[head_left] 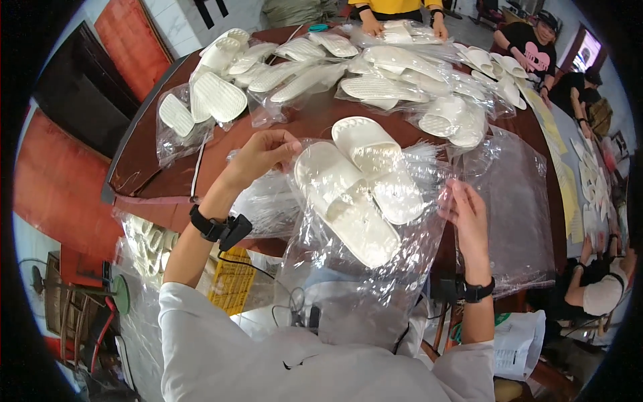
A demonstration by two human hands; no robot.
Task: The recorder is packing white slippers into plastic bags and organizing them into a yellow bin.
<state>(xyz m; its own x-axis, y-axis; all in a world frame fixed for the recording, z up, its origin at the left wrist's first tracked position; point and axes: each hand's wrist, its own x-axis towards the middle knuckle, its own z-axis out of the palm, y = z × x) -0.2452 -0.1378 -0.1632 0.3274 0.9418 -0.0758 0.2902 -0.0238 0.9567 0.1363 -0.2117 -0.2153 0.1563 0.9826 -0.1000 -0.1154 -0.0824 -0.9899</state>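
A pair of white slippers lies inside a clear plastic bag in front of me, at the table's near edge. The bag's lower part hangs toward my lap. My left hand pinches the bag beside the left slipper's toe end. My right hand grips the bag's right side with bent fingers. Under and beside the slippers lie bundles of thin clear strips. A stack of flat clear bags lies to the right of my right hand.
Bagged white slippers cover the far part of the brown table. Across it, a person in yellow handles more. Other people sit at a grey table on the right. A yellow crate stands below left.
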